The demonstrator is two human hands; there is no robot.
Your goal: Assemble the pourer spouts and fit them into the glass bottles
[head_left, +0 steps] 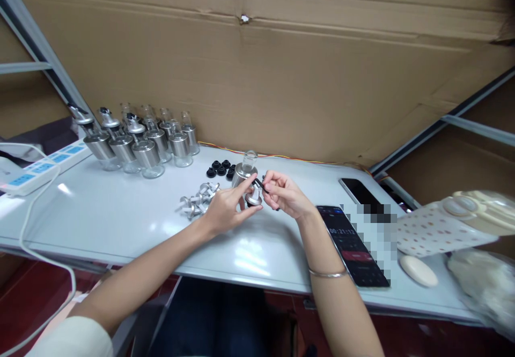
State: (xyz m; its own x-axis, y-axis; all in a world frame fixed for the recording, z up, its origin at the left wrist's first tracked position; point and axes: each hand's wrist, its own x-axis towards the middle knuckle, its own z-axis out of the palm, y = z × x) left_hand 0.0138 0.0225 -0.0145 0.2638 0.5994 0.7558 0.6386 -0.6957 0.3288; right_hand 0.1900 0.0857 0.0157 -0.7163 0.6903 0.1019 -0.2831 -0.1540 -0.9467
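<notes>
My left hand (226, 207) grips a silver pour spout (254, 198) with a dark ring at its base, thumb below and fingers above. At the top of the spout, my right hand (286, 195) pinches a small black lever piece (260, 185) between thumb and fingers. Just behind my hands stands an open glass bottle with a steel sleeve (243, 171), partly covered by my left fingers. Black rubber stoppers (221, 170) lie to its left in a cluster. Nearer to my left wrist is a pile of loose silver spout parts (198, 202).
Several steel-sleeved bottles (146, 154) stand at the back left, some with spouts fitted. Beside them runs a white power strip (44, 168) with a cable. To the right lie a tablet showing a timer (354, 247), a phone (362, 196), a pale oval object (418, 270) and plastic bags.
</notes>
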